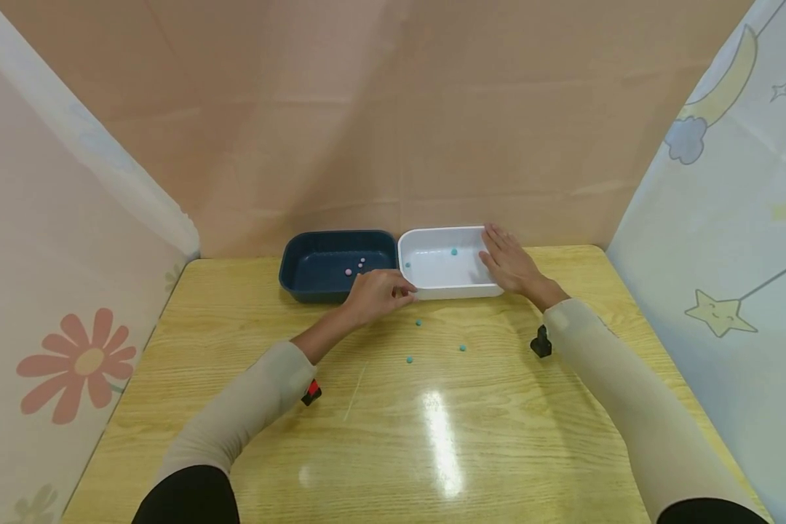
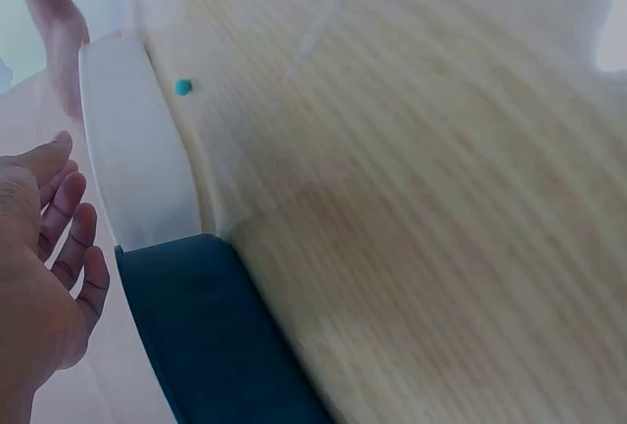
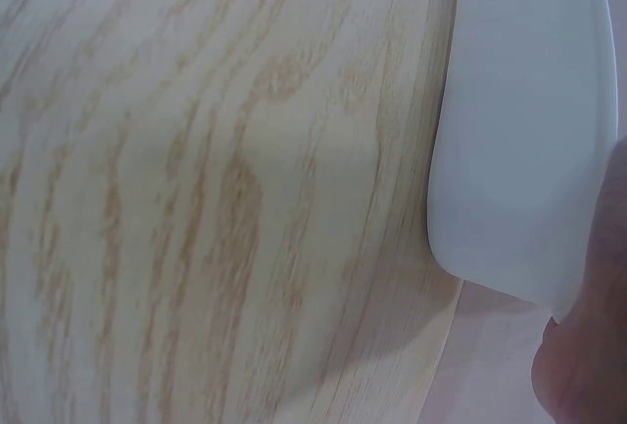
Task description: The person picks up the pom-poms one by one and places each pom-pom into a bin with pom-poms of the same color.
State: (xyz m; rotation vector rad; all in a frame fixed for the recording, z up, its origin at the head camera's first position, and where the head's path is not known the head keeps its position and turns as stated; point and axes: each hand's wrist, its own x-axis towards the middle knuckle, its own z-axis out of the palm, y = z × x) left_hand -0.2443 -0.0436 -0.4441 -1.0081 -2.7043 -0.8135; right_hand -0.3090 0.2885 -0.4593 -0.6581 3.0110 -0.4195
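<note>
A white tray [image 1: 450, 292] stands at the back of the table, with two small teal balls [image 1: 454, 252] in it. Over its front left corner is my left hand [image 1: 375, 295], fingers loosely bent; nothing shows between them in the left wrist view. My right hand [image 1: 512, 266] lies with straight fingers along the tray's right end, touching its rim. Directly left of the white tray, a dark blue tray [image 1: 337, 296] holds three small pink balls [image 1: 348, 272]. In front of the white tray, three more teal balls, one a loose ball [image 1: 462, 348], lie on the table.
The wooden table [image 1: 380, 437] meets a brown paper backdrop [image 1: 393, 131] right behind the trays. Patterned panels rise on the left [image 1: 78, 291] and right [image 1: 720, 255]. Black wrist devices, one a black mount [image 1: 541, 342], hang below both sleeves.
</note>
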